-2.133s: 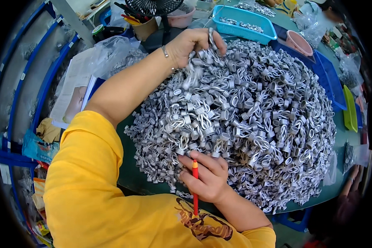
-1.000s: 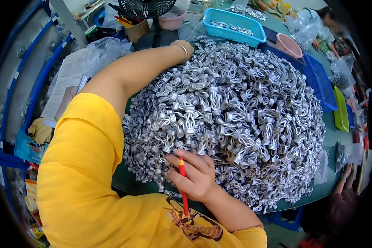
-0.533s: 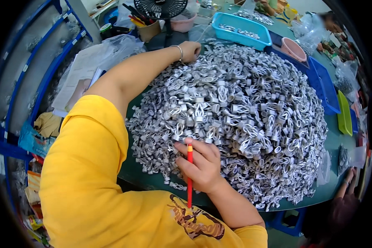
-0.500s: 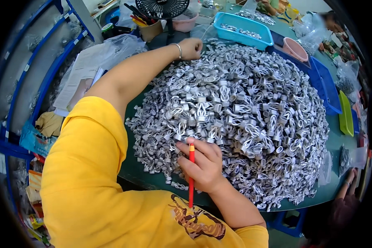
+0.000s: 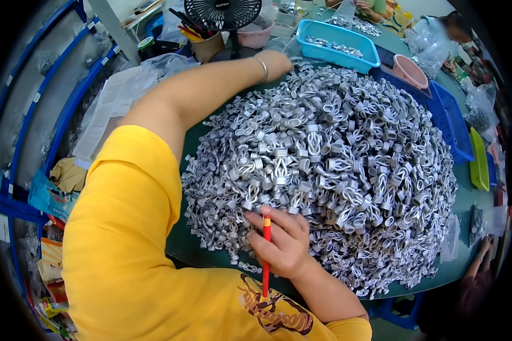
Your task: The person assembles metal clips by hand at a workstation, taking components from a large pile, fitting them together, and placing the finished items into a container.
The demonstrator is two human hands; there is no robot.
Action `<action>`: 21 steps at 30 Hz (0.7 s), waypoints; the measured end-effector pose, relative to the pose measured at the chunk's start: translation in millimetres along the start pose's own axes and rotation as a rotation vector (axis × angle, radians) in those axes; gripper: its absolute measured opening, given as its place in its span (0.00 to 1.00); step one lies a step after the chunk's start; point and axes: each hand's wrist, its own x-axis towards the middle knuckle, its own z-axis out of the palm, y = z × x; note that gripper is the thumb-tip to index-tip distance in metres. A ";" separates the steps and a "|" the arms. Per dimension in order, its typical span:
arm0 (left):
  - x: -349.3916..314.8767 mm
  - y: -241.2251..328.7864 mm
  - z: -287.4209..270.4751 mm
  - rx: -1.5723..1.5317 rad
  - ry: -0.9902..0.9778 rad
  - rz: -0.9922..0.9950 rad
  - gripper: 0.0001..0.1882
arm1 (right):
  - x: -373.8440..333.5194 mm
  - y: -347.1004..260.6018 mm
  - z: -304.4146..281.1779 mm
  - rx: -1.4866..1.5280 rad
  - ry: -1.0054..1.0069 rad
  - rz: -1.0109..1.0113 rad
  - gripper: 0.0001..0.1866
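- We see the red pencil (image 5: 265, 257) pinched in the right hand's (image 5: 281, 241) closed grip, long axis upright in the picture, tip against the near edge of the heap of grey metal clips (image 5: 330, 170).
- The left hand (image 5: 276, 61) rests at the heap's far rim; we cannot tell whether its grip is closed.
- Around them: green counter (image 5: 466, 199), light-blue tray (image 5: 341, 42), black fan (image 5: 222, 12).

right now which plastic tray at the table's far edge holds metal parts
The light blue rectangular plastic tray beside the left hand; the dark blue tray looks empty.
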 end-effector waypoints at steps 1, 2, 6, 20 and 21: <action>1.0 8.5 4.9 0.005 -0.042 0.005 0.08 | -0.4 2.2 -0.1 -0.005 0.005 -0.013 0.03; 5.2 5.8 19.7 0.016 -0.023 0.017 0.08 | -1.4 1.4 1.3 0.011 0.015 -0.012 0.04; 16.0 8.2 37.6 0.025 -0.026 -0.027 0.08 | -0.8 0.8 -1.5 0.012 0.004 0.020 0.06; 9.2 9.8 -67.4 -1.132 0.183 -0.110 0.12 | -2.4 1.1 1.6 -0.005 -0.005 0.020 0.07; 9.6 16.1 -79.1 -1.357 0.154 -0.086 0.13 | -2.1 1.1 0.4 -0.003 -0.007 0.028 0.07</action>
